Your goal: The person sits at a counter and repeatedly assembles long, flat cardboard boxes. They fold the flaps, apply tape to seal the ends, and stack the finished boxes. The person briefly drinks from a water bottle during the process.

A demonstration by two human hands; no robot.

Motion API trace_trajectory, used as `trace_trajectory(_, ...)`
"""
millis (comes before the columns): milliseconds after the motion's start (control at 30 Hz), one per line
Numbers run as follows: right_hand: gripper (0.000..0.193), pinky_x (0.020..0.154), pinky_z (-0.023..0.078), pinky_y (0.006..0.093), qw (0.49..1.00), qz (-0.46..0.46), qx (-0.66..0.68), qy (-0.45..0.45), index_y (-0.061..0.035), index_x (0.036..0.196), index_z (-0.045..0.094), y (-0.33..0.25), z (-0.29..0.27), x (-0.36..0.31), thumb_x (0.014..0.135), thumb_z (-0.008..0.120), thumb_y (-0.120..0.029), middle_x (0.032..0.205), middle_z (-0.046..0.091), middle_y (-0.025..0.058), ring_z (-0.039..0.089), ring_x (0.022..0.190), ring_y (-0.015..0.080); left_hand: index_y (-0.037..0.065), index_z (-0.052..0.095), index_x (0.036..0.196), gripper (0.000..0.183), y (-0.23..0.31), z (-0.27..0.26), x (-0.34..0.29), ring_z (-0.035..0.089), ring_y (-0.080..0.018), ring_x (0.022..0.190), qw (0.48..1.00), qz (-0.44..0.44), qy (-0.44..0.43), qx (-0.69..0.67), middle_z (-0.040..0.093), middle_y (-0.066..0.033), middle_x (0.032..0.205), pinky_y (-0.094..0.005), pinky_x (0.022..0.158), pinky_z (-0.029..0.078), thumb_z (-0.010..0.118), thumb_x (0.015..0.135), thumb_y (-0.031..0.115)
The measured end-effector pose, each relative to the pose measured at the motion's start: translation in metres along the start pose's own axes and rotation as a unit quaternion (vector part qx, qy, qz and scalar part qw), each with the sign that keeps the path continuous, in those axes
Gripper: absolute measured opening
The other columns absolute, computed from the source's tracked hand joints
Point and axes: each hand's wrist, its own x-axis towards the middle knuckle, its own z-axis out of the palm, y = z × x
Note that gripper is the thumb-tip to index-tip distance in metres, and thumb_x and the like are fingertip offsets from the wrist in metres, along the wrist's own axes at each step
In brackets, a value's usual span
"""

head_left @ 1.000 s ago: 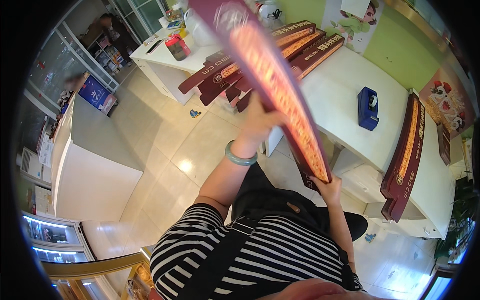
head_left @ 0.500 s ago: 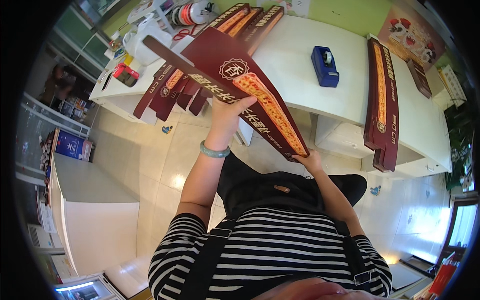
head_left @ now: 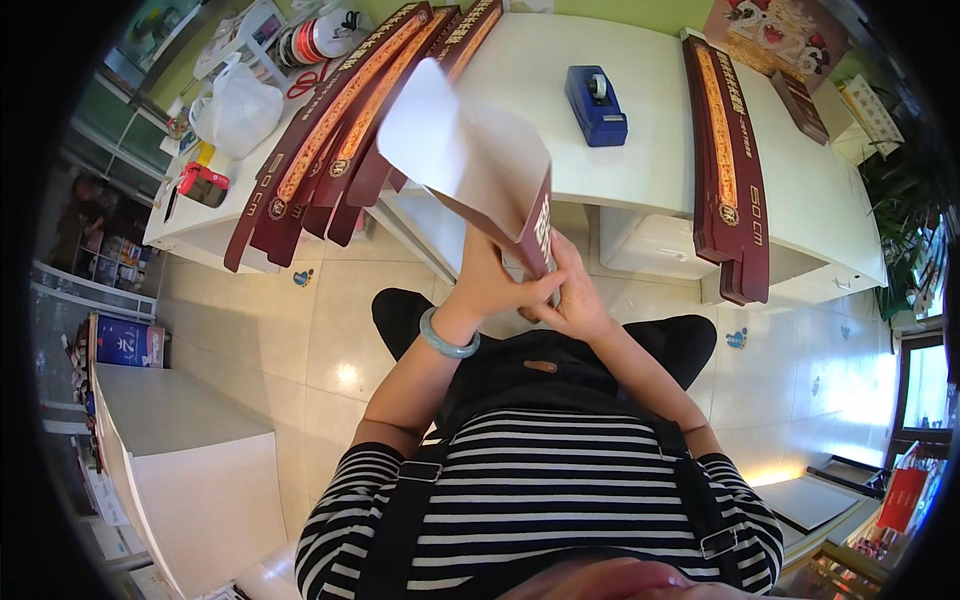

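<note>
In front of my waist, both hands hold a long maroon food carton (head_left: 480, 165). Its white inside shows through the open end, which points up toward the desk, with a flap standing out at the upper left. My left hand (head_left: 490, 290) is closed round the left and lower side of the carton. From the right, my right hand (head_left: 577, 298) grips the carton's lower part, its fingers meeting those of the left. The carton's lower end is hidden behind the hands.
On the white desk (head_left: 650, 90) lie flat maroon cartons at left (head_left: 345, 105) and a stack at right (head_left: 722, 165), their ends overhanging the front edge. A blue tape dispenser (head_left: 597, 112), red scissors (head_left: 304, 82) and a white plastic bag (head_left: 238, 108) are there too. A white cabinet (head_left: 205, 480) stands at lower left.
The carton has turned from its printed face to its opened end, showing the white inside. My right hand has moved up and left, beside my left hand, which has come lower.
</note>
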Motion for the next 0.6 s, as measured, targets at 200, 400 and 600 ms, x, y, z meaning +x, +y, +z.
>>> trace_trajectory(200,0.132,0.118,0.031,0.0501,0.989,0.083,0.083,-0.089,-0.0033,0.159,0.013,-0.01,-0.013,0.002,0.06,0.094,-0.035,0.155,0.025,0.0259,0.029,0.146,0.0422,0.002,0.019,0.158,0.119,-0.008,-0.016,-0.013,0.045,-0.0311,0.138,0.986,-0.038,-0.101,-0.129,0.044,-0.0184,0.145,-0.0485,0.118,0.034,0.09,0.068,0.033)
trace_trajectory(400,0.144,0.118,0.029,0.0492,0.981,0.094,0.168,-0.001,-0.0027,0.16,0.009,-0.002,0.002,-0.008,0.055,0.097,-0.048,0.155,0.027,0.0254,0.03,0.145,0.0419,0.004,0.027,0.155,0.106,-0.014,-0.01,-0.009,0.05,-0.0276,0.132,0.98,-0.009,-0.043,-0.192,0.047,-0.0181,0.142,-0.0422,0.111,0.044,0.088,0.073,0.033)
trace_trajectory(600,0.128,0.12,0.028,0.0437,0.982,0.154,0.087,-0.067,-0.0013,0.16,0.011,-0.001,-0.005,-0.002,0.061,0.089,-0.023,0.161,0.026,0.0198,0.031,0.148,0.0322,0.004,0.033,0.151,0.102,-0.003,-0.011,0.031,0.051,-0.0272,0.131,0.98,0.048,0.004,-0.192,0.043,-0.0202,0.147,-0.0446,0.113,0.045,0.083,0.074,0.052)
